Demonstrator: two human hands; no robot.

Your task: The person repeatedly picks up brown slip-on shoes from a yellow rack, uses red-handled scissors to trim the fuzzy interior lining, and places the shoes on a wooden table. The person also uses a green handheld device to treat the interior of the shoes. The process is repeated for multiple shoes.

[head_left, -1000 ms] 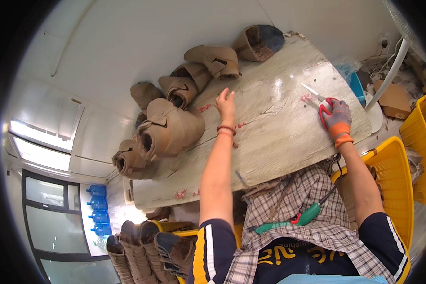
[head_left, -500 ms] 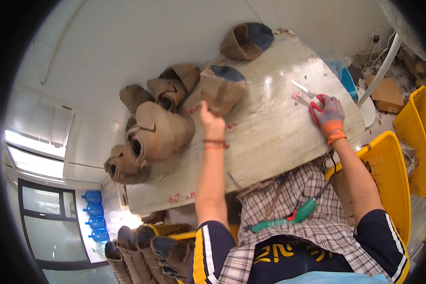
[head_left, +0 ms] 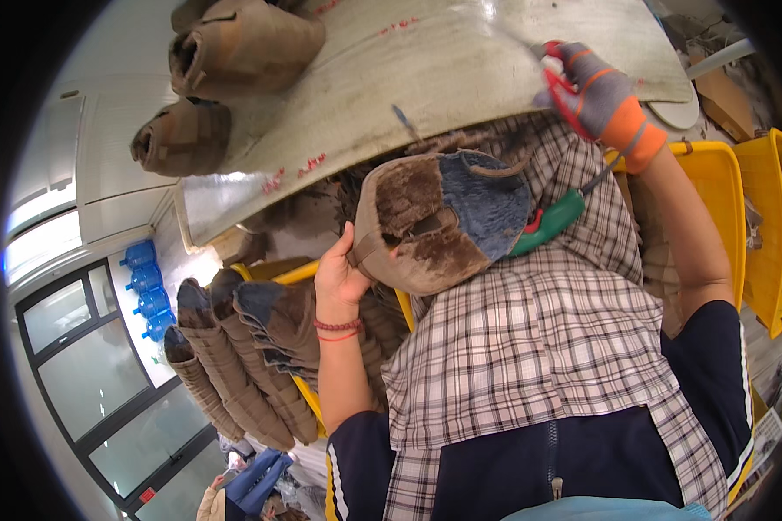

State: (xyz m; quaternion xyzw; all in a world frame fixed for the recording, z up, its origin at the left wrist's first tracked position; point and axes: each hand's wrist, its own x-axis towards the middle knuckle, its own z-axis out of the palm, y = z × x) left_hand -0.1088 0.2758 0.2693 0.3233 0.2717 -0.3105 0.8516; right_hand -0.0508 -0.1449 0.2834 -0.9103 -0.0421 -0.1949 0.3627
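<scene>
My bare left hand (head_left: 342, 271) grips the edge of a fur-lined shoe upper (head_left: 408, 260). Its outside is brown; brown and blue fur inside faces me, with a dark opening in the middle. It hangs over my lap, just off the table's near edge. My right hand (head_left: 595, 91), in a grey and orange glove, is closed round red-handled scissors (head_left: 563, 94) at the table edge. Motion smears their blades. Behind the upper, a green corded hand tool (head_left: 552, 224) with a red switch lies on my checked apron.
More brown uppers (head_left: 248, 52) lie nested at the table's left. Red scraps (head_left: 311, 163) dot the tabletop (head_left: 460, 74). Long stacks of uppers (head_left: 243, 356) fill a yellow basket (head_left: 308, 401) at my left. Yellow baskets (head_left: 760, 234) stand at my right, blue water bottles (head_left: 152, 300) by the door.
My left hand has brought the upper from the table to my lap and tipped its lining toward me. The scissors have come up off the tabletop with my right hand. My view has tilted down.
</scene>
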